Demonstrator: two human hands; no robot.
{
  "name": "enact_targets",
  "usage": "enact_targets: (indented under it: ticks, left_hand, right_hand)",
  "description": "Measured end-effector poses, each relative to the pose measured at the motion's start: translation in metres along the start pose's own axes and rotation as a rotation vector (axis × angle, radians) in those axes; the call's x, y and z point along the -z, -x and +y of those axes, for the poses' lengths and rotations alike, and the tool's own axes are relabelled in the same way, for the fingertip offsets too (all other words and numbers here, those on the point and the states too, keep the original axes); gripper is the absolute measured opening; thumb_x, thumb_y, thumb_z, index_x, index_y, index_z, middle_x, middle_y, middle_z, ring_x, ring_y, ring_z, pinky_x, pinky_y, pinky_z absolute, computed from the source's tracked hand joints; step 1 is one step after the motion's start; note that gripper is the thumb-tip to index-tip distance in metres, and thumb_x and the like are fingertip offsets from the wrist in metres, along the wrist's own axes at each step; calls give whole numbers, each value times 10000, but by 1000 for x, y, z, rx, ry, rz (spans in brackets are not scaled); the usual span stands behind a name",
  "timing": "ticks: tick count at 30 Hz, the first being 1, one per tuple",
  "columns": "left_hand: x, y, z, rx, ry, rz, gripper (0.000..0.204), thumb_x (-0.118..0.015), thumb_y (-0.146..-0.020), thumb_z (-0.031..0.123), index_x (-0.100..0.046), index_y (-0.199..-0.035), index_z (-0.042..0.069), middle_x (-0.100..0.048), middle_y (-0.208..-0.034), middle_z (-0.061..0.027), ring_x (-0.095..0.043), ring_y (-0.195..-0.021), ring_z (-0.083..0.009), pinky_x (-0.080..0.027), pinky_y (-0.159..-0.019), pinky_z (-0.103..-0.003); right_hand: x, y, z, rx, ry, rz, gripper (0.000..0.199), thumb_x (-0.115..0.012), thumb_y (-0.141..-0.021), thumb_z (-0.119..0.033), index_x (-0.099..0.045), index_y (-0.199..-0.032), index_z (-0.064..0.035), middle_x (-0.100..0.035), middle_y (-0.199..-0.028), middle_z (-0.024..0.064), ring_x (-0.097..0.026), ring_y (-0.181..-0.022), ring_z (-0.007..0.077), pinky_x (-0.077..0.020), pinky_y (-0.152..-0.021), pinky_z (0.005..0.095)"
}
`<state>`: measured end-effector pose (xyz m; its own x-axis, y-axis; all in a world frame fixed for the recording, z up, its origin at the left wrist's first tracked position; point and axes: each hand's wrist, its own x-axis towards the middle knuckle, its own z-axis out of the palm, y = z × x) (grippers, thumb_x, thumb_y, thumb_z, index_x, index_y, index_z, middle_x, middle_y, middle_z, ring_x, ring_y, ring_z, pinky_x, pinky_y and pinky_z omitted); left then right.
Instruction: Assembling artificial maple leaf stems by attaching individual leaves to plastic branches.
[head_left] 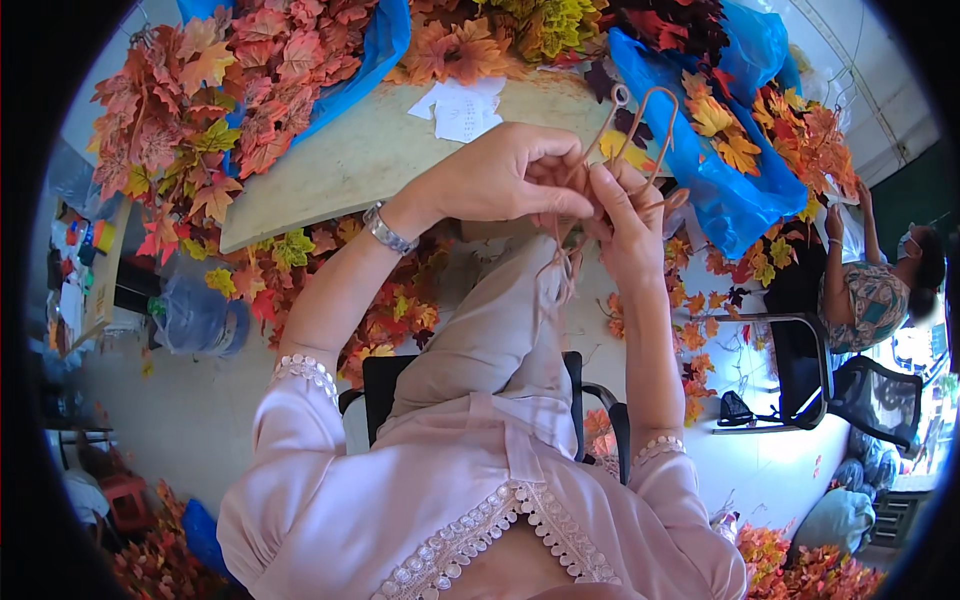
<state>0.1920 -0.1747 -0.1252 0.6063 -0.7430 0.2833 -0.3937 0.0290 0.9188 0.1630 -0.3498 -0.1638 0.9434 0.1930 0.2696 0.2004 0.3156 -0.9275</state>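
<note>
A pale floor (200, 420) strewn with orange and red leaves (400, 310) lies under a light worktop (350, 160). On the worktop sit heaped leaf sprays (230, 70), blue bags (720, 180) and white paper (460, 110). At the right another person (870, 290) sits by a black chair (880, 395). Over the worktop's near edge the left hand (500, 175), a watch (388, 232) on its wrist, and the right hand (630, 225) meet, both pinched shut on thin brown stems (625, 125) whose curled ends rise above the fingers and trail below.
</note>
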Motion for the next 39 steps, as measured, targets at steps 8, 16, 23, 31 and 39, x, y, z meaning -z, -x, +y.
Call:
enact_targets:
  ticks: [8, 16, 23, 31, 39]
  left_hand:
    - [-10, -2, -14, -93, 275, 50, 307, -511, -878, 245, -530, -668, 22, -551, -585, -23, -525, -520, -72, -419, -480, -199]
    - [-28, 4, -10, -108, 691, 41, 353, -484, -887, 248, -480, -596, 48, -505, -531, -36, -502, -470, -96, -413, -450, -218]
    - [-27, -3, -15, -277, 979, 128, 373, -424, -902, 302, -355, -596, 100, -409, -541, -24, -483, -541, -184, -412, -490, -296]
    - [-10, 6, -28, -165, 1199, 168, 371, -382, -907, 386, -359, -655, 115, -390, -599, -15, -458, -574, -173, -451, -699, -413]
    - [41, 102, 6, -191, 1009, 440, 348, -338, -934, 325, -349, -650, 125, -209, -500, 58, -165, -388, -42, -140, -338, -189]
  right_hand:
    - [-6, 1, 1, -7, -202, -150, 270, -466, -897, -215, -468, -694, -38, -449, -570, -9, -340, -460, 30, -227, -401, 174]
    - [-19, 9, -3, -6, -419, -149, 282, -434, -899, -210, -416, -655, -71, -325, -505, -24, -237, -390, 43, -166, -358, 194]
    - [-20, 5, -14, 209, -716, -110, 288, -371, -920, -242, -337, -679, -90, -284, -563, -17, -222, -393, 51, -191, -361, 206]
    - [17, -21, -6, 609, 662, 687, 305, -528, -865, -165, -446, -604, -30, -354, -511, -43, -273, -496, 18, -217, -433, 209]
    - [130, 8, -41, 737, 754, 1056, 336, -520, -872, -205, -443, -582, -56, -419, -516, -41, -319, -482, 24, -239, -420, 224]
